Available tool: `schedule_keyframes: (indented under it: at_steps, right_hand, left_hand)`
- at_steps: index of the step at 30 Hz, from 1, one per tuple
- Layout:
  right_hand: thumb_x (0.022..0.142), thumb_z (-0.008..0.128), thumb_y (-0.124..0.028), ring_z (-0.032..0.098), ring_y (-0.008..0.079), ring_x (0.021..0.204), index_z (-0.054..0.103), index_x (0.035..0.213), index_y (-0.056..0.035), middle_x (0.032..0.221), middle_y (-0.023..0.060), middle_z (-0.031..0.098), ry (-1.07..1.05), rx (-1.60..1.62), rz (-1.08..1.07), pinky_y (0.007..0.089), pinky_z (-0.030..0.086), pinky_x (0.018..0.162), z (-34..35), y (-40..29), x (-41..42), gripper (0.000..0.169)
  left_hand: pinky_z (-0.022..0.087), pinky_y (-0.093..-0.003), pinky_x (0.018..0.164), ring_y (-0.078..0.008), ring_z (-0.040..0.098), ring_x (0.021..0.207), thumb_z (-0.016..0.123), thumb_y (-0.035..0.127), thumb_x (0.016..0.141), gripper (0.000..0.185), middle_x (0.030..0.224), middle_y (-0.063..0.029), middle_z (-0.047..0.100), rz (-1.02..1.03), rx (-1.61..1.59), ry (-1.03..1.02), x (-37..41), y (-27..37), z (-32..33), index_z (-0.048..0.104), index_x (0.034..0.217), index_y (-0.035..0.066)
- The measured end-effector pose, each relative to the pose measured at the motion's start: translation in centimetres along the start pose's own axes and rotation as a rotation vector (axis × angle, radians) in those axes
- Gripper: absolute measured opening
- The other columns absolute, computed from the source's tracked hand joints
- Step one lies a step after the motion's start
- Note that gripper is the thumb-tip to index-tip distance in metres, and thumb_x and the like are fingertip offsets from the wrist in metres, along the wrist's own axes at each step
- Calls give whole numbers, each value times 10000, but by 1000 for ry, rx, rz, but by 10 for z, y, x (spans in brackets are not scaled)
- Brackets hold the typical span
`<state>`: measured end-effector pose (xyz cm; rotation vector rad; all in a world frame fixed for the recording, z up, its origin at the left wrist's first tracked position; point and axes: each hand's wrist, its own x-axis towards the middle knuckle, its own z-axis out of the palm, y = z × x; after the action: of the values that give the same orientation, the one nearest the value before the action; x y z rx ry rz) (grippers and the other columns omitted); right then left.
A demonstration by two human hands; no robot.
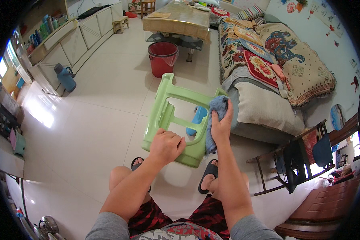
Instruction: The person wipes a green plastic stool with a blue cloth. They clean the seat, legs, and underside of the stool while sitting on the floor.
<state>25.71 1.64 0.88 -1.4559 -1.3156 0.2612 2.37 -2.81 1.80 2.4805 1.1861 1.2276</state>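
A light green plastic stool [156,120] is held tilted on its side in front of my knees. My left hand [168,146] grips its near part, with the fingers curled over the edge of an opening. In my right hand [222,126] is a blue-grey cloth [217,106], pressed along the stool's right side. Part of the stool's right edge is hidden behind the cloth. Through the stool's openings shows a blue object [198,120] on or near the floor; I cannot tell what it is.
Beyond the stool stand a lined red bin [162,64] and a covered table [180,19]. To the right is a sofa with a pale cushion [267,109], and a dark folding chair [297,162]. A blue thermos flask [65,78] stands by the low white cabinet [84,33] at left.
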Motion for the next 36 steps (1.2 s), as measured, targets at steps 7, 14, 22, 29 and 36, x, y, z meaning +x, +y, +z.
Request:
schedule_keyframes:
  at_steps: [7, 14, 22, 29, 36]
  right_hand:
    - [955, 620, -143, 317, 435, 1483, 334, 1553, -8, 1593, 296, 312, 76, -11, 6, 462, 257, 1224, -1, -5, 2, 676]
    - [986, 584, -235, 354, 476, 1443, 412, 1524, 9, 1579, 338, 321, -126, -141, -36, 483, 288, 1199, 9, 2, -10, 615]
    - [978, 601, -239, 408, 502, 1388, 470, 1486, 15, 1540, 349, 371, -221, -196, -213, 510, 336, 1162, 27, -22, -38, 583]
    - [939, 651, -244, 399, 520, 1384, 491, 1483, -13, 1537, 311, 396, -296, -269, -330, 564, 349, 1125, 32, -54, -63, 613]
    - [906, 662, -318, 379, 428, 1426, 513, 1484, -69, 1520, 229, 444, -347, -392, -440, 593, 288, 1110, 37, -75, -84, 647]
  left_hand:
    - [426, -403, 661, -288, 561, 570, 708, 127, 841, 320, 587, -75, 570, 31, -1, -6, 0, 1, 2, 538, 576, 70]
    - [461, -413, 687, -301, 577, 577, 704, 132, 843, 317, 583, -86, 579, -27, 34, 19, 1, -7, 2, 559, 567, 73]
    - [471, -424, 710, -330, 592, 581, 697, 146, 856, 304, 588, -118, 606, -132, 112, 68, -1, -18, -1, 614, 577, 59]
    - [464, -456, 748, -370, 615, 625, 604, 188, 970, 403, 630, -164, 635, -261, 120, 107, 2, -25, -3, 626, 595, 42]
    - [448, -449, 757, -368, 613, 649, 489, 255, 1056, 516, 653, -163, 647, -400, 124, 165, 4, -33, -2, 639, 610, 43]
